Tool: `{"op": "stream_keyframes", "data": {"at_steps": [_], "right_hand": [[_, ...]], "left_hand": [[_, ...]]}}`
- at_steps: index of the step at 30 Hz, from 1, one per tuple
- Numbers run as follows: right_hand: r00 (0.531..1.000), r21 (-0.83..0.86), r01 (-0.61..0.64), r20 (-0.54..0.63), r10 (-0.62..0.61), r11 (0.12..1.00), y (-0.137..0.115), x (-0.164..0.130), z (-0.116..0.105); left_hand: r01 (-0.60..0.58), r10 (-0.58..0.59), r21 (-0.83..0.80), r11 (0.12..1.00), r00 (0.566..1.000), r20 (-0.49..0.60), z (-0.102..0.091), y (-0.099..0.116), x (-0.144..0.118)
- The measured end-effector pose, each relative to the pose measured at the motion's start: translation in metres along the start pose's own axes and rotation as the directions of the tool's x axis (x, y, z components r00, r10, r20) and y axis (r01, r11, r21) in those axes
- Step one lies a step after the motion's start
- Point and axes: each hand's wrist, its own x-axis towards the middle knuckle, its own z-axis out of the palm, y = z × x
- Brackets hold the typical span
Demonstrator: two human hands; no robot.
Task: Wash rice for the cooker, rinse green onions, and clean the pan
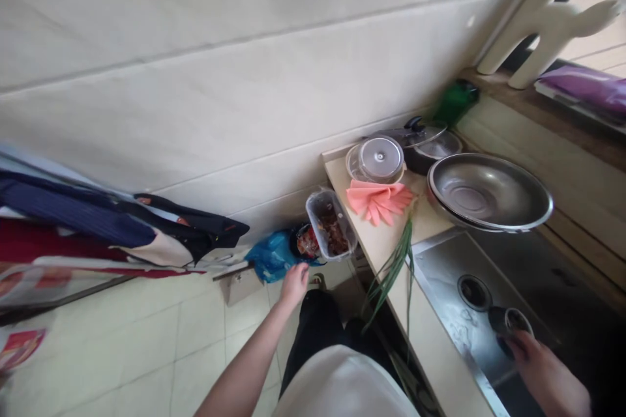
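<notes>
The left hand (pixel 294 285) is reaching down and away from the body toward a blue plastic bag (pixel 272 254) sitting on the floor (pixel 147 339) against the wall. Its fingers are lying loosely together and curling a little, right at the bag's edge; whether they are touching it cannot be told. The bag is lying crumpled, with its long axis running left to right along the foot of the wall and its open end facing right, where a red packet (pixel 307 241) is showing.

The right hand (pixel 548 374) is resting down in the steel sink (pixel 440 287), its fingers wrapping round a small dark cup (pixel 511 322) near the drain (pixel 473 291). The cup is standing upright with its mouth facing up.

A clear plastic tub (pixel 330 223) of dark food is hanging over the left end of the pale worktop (pixel 372 241). Pink gloves (pixel 379 201) are lying beside it, with green onion stalks (pixel 394 267) trailing over the front edge. Behind them are sitting a lidded clear container (pixel 376 159), a dark pot with a glass lid (pixel 425 143) and a wide steel bowl (pixel 489 192). The wall is clad in large pale tiles, and clothes (pixel 98 221) are lying heaped at the left.
</notes>
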Motion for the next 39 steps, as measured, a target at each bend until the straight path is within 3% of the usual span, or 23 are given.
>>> {"op": "stream_keyframes", "data": {"at_steps": [2, 6, 10, 13, 15, 16, 17, 19, 21, 22, 24, 30, 34, 39], "right_hand": [[0.999, 0.034, -0.009, -0.034, 0.011, 0.999, -0.034, -0.009, -0.021], [0.997, 0.054, 0.030, -0.078, -0.026, 0.998, -0.126, -0.031, -0.063], [0.979, 0.200, 0.195, -0.091, -0.180, 0.960, -0.236, -0.038, -0.073], [0.968, 0.436, 0.238, -0.030, -0.250, 0.868, -0.317, -0.023, -0.046], [0.977, 0.664, 0.104, 0.070, -0.200, 0.740, -0.366, -0.007, -0.015], [0.974, 0.772, -0.039, 0.172, -0.150, 0.634, -0.387, 0.001, 0.002], [0.953, 0.840, -0.210, 0.290, -0.087, 0.501, -0.406, 0.009, 0.017], [0.861, 0.844, -0.500, 0.509, 0.003, 0.194, -0.435, 0.022, 0.043], [0.766, 0.767, -0.638, 0.641, 0.037, -0.070, -0.452, 0.030, 0.058], [0.738, 0.735, -0.660, 0.673, 0.045, -0.156, -0.456, 0.032, 0.063], [0.711, 0.706, -0.669, 0.699, 0.080, -0.232, -0.458, 0.032, 0.069], [0.638, 0.682, -0.705, 0.729, 0.247, -0.195, -0.454, 0.027, 0.083], [0.680, 0.715, -0.673, 0.699, 0.220, -0.190, -0.453, 0.027, 0.081], [0.699, 0.732, -0.669, 0.678, 0.228, -0.127, -0.452, 0.021, 0.077]], "left_hand": [[-0.206, 0.203, 0.088, 0.975, 0.978, 0.038, -0.022, 0.021, 0.060], [-0.512, 0.456, 0.219, 0.830, 0.851, 0.261, -0.041, 0.049, 0.152], [-0.666, 0.492, 0.307, 0.680, 0.725, 0.482, -0.034, 0.055, 0.192], [-0.737, 0.500, 0.330, 0.590, 0.654, 0.567, -0.033, 0.054, 0.195], [-0.787, 0.542, 0.312, 0.532, 0.600, 0.589, -0.037, 0.052, 0.190], [-0.810, 0.569, 0.297, 0.505, 0.572, 0.591, -0.040, 0.051, 0.187], [-0.829, 0.595, 0.284, 0.482, 0.548, 0.588, -0.043, 0.048, 0.184], [-0.849, 0.639, 0.271, 0.454, 0.522, 0.566, -0.050, 0.042, 0.178], [-0.854, 0.668, 0.269, 0.446, 0.517, 0.536, -0.054, 0.036, 0.173], [-0.855, 0.679, 0.268, 0.445, 0.517, 0.521, -0.054, 0.032, 0.172], [-0.861, 0.704, 0.257, 0.439, 0.507, 0.497, -0.054, 0.027, 0.171], [-0.880, 0.757, 0.229, 0.415, 0.474, 0.449, -0.048, 0.018, 0.172], [-0.887, 0.774, 0.228, 0.403, 0.463, 0.433, -0.046, 0.015, 0.171], [-0.885, 0.770, 0.227, 0.406, 0.465, 0.438, -0.046, 0.016, 0.170]]}}
